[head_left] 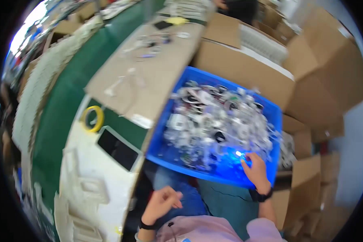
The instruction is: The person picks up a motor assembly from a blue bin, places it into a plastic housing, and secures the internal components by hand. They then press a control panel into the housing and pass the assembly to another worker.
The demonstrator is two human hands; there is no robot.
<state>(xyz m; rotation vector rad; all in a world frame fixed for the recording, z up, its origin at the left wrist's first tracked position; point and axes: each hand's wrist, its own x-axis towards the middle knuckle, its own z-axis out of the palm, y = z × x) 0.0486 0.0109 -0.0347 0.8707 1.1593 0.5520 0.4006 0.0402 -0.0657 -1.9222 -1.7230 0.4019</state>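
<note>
Inside the near right corner of a blue plastic bin, my right hand pinches a small glowing blue light. The glare tints the bin wall and hides the shape of the part. Beside the fingers lies a heap of small white, clear and black plastic parts with wires, blurred. My left hand hovers over my lap, left of the bin's near side. Its fingers are loosely curled in, and nothing shows in them.
Left of the bin, a long table carries a yellow tape roll, a dark flat device with a pale frame, white moulded trays and a beige board with small parts. Open cardboard boxes crowd the far and right sides. A person is at the back.
</note>
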